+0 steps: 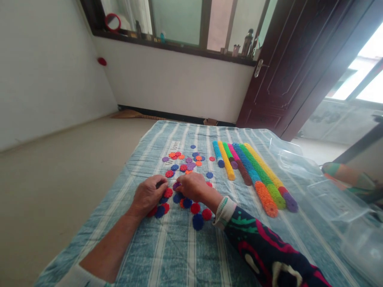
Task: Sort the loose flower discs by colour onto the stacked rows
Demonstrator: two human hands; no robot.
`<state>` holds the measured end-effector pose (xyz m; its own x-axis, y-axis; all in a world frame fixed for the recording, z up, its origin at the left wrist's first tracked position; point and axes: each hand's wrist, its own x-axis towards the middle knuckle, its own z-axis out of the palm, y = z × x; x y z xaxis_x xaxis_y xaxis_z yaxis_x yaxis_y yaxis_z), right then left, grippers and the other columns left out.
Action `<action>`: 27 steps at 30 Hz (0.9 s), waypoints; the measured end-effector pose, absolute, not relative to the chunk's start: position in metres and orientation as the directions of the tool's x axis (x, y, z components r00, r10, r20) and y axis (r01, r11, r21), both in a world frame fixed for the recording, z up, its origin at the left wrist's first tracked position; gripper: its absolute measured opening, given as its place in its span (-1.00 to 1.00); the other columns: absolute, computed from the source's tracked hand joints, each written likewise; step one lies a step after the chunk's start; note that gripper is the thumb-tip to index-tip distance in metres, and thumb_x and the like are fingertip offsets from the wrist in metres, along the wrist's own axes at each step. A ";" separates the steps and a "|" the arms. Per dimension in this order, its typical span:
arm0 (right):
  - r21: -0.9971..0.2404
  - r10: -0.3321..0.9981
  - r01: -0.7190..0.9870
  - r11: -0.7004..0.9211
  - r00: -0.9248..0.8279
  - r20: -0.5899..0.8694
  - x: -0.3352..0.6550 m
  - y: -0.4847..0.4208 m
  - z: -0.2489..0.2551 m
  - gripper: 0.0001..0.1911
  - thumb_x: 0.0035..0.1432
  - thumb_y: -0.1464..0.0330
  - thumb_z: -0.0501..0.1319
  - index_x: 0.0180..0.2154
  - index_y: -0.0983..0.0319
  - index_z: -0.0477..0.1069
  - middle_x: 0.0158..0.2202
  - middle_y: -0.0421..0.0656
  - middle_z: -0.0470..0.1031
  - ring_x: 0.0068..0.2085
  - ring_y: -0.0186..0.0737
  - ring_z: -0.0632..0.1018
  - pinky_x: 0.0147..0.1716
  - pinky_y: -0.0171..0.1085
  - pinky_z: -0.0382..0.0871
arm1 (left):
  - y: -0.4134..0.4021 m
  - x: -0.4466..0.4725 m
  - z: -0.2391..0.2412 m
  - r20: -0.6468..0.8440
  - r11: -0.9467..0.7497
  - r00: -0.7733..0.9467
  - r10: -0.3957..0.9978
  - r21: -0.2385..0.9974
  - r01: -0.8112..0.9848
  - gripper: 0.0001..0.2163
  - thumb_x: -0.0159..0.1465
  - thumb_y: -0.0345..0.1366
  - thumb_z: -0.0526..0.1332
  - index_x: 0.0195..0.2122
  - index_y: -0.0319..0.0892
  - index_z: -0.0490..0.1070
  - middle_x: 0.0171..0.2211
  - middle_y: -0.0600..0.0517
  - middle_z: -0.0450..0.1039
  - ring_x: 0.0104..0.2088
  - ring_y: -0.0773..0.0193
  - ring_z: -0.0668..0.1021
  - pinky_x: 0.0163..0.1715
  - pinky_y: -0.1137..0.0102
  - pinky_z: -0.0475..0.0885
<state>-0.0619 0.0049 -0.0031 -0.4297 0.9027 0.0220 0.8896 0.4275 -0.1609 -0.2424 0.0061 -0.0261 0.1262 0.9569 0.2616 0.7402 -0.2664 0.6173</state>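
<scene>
Around the middle of the creased, blue-and-white striped cloth (167, 255), small, flat, scallop-edged discs in red, blue, orange and purple (195, 207) lie scattered singly and in overlapping clumps. The bare left hand (150, 194) curls just beside them, thumb and forefinger drawn together; whether they grip anything I cannot tell. The right hand (193, 186), under a dark patterned sleeve (257, 239), brings bent fingertips onto a purple scalloped disc (176, 186); whether they pinch it is unclear. Towards the right edge, long, ridged, multicoloured cylinders (265, 198) lie side by side, near smooth, transparent plastic boxes (338, 199).
</scene>
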 end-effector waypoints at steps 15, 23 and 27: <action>-0.190 0.932 0.915 0.356 -0.362 0.000 -0.059 0.007 0.002 -0.69 0.25 0.18 0.23 -0.16 0.25 0.58 -0.17 0.06 0.62 -0.11 0.01 0.61 -0.21 -0.22 0.41 | 0.006 -0.242 -0.025 0.263 -0.273 0.134 0.955 0.619 0.737 -0.82 0.11 -0.16 0.14 -0.43 -0.09 0.47 -0.40 0.05 0.57 -0.31 0.17 0.57 -0.23 0.32 0.44; -0.353 0.960 0.894 0.277 -0.275 0.057 -0.050 0.015 0.000 -0.81 0.18 0.28 0.27 -0.19 0.18 0.59 -0.21 -0.08 0.63 -0.13 -0.11 0.58 -0.25 -0.28 0.37 | 0.005 -0.241 -0.024 0.271 -0.274 0.129 0.954 0.610 0.743 -0.82 0.12 -0.16 0.13 -0.44 -0.09 0.46 -0.39 0.05 0.57 -0.34 0.18 0.57 -0.25 0.33 0.44; -0.452 0.965 0.853 0.260 -0.240 0.102 -0.030 0.021 0.008 -0.86 0.17 0.29 0.29 -0.26 0.16 0.61 -0.34 -0.22 0.61 -0.29 -0.29 0.57 -0.36 -0.40 0.31 | 0.005 -0.241 -0.023 0.259 -0.263 0.124 0.958 0.616 0.742 -0.83 0.11 -0.15 0.12 -0.43 -0.07 0.46 -0.39 0.05 0.57 -0.31 0.16 0.58 -0.24 0.33 0.44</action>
<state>-0.0304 0.0208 0.0077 -0.2402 0.9654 0.1016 0.8533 0.2599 -0.4519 -0.2415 0.0046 -0.0230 0.1244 0.9577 0.2594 0.7422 -0.2633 0.6163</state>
